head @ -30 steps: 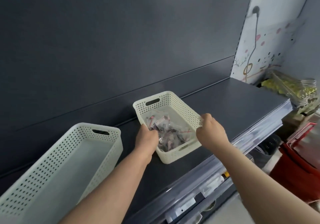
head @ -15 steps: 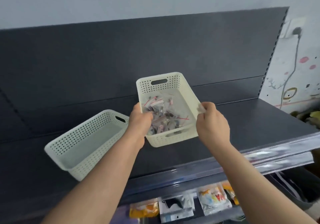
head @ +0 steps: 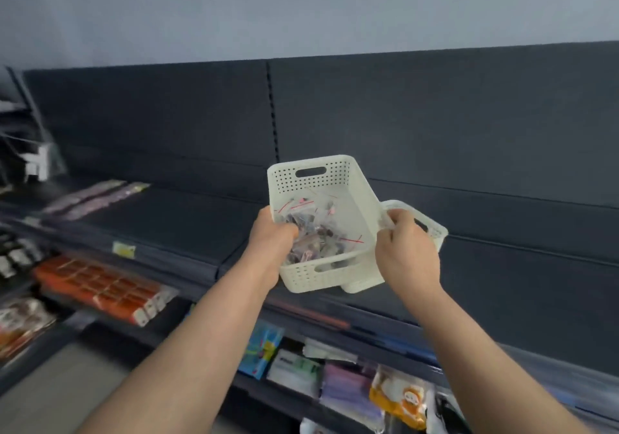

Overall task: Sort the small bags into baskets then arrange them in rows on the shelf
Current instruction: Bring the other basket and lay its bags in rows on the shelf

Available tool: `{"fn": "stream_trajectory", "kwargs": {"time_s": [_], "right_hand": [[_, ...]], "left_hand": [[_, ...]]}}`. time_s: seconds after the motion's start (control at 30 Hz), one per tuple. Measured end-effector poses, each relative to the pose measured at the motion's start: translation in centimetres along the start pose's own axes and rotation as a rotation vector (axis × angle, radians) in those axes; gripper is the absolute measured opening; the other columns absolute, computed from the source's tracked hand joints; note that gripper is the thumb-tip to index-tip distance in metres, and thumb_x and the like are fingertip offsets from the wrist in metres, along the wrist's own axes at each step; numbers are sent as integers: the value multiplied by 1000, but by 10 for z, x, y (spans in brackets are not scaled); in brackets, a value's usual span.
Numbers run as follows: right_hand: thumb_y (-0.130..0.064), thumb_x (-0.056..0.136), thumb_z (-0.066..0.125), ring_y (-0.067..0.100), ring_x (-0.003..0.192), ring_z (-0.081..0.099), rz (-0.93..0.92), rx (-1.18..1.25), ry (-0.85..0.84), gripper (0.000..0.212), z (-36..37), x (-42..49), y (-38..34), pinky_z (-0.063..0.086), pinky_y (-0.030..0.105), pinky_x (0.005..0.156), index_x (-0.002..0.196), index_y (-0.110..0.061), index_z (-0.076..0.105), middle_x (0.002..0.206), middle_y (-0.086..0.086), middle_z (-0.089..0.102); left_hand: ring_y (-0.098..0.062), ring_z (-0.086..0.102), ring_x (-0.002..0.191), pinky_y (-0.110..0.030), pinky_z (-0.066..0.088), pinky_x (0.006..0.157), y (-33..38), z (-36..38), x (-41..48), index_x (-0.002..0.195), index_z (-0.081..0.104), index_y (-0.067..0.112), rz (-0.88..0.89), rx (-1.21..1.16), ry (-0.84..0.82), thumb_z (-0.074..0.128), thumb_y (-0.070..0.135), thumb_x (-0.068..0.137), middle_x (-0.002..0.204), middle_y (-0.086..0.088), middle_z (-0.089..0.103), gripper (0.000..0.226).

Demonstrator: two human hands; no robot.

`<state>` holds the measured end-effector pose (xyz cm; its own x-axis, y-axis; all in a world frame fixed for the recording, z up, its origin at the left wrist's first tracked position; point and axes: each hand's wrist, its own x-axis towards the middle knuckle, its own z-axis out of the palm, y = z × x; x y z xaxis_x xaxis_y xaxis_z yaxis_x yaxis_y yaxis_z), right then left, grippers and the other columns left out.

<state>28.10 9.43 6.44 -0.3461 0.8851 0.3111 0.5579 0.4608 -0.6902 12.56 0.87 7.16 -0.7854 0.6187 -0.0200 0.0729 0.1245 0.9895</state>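
A small white perforated basket (head: 321,276) is held up in the air in front of the dark shelf (head: 187,212). Several small clear bags (head: 315,232) with red seal lines lie heaped inside it. My left hand (head: 273,236) grips the basket's left rim, fingers curled inside over the bags. My right hand (head: 403,249) grips the right rim. A second white basket (head: 432,229) stands on the shelf behind my right hand, mostly hidden.
Flat packets (head: 97,195) lie on the shelf at far left. Lower shelves hold orange packs (head: 100,286) and hanging coloured packets (head: 398,400). The dark back panel (head: 435,125) rises behind the baskets.
The basket with bags has been lifted off the shelf and carried left. The view has swung left, so the other basket now sits behind my right hand.
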Motion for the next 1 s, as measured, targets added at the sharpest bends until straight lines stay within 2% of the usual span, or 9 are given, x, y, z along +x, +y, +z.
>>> {"fn": "stream_trajectory", "kwargs": {"time_s": [0.07,0.13,0.3,0.47,0.53,0.73,0.87,0.9,1.0], "right_hand": [[-9,91,36,23,69,50,-20,8,-43,30,34,-8,-23,32,33,58,119,-12,47,80,-1,54],[-9,92,37,22,69,48,-25,22,-85,30,75,-16,-50,31,33,56,120,-11,46,83,-1,53],[-11,92,38,23,72,48,-3,21,-160,30,171,-30,-123,29,31,52,121,-11,47,87,0,53],[-10,92,39,23,72,47,42,9,-176,23,233,-35,-173,29,32,51,113,-10,46,82,-2,48],[-9,91,40,23,70,48,59,10,-175,20,249,-34,-182,30,32,51,110,-9,45,79,-3,47],[-13,92,41,23,69,50,99,-10,-123,15,277,-13,-190,35,32,54,106,-9,43,76,-4,47],[-13,91,42,21,68,48,147,-20,-96,12,296,15,-187,38,33,55,103,-10,42,77,-3,47],[-13,91,43,20,67,49,159,-13,-91,11,302,22,-186,38,32,54,102,-11,41,78,-2,48],[-11,89,45,14,64,48,201,9,-95,12,328,45,-182,35,29,49,100,-11,40,78,-3,50]], "left_hand": [[-23,65,97,-36,55,80,-13,-40,12,115,61,17,-10,40,23,47,-6,80,107,-6,68,44],[-24,65,98,-42,55,86,-27,-86,25,113,62,18,-34,71,48,48,-4,78,106,-5,69,44],[-23,62,96,-41,52,85,-53,-191,63,91,55,27,-117,79,71,47,-7,86,99,-3,65,36],[-25,63,98,-47,54,88,-68,-260,108,115,55,22,-156,79,31,51,-4,84,105,-5,65,41],[-25,64,96,-47,55,85,-72,-273,125,119,53,19,-162,87,18,51,-3,83,105,-6,65,43],[-21,61,93,-31,48,72,-77,-275,172,111,53,17,-176,110,-69,53,-3,84,103,-5,63,33],[-22,62,91,-29,50,72,-80,-265,216,89,55,25,-179,128,-160,50,-6,84,97,-5,64,31],[-22,63,92,-31,51,74,-82,-264,228,91,55,25,-184,140,-184,50,-6,84,99,-5,64,32],[-23,62,101,-41,53,87,-90,-260,271,117,55,22,-172,202,-248,52,-1,84,108,-5,64,41]]}}
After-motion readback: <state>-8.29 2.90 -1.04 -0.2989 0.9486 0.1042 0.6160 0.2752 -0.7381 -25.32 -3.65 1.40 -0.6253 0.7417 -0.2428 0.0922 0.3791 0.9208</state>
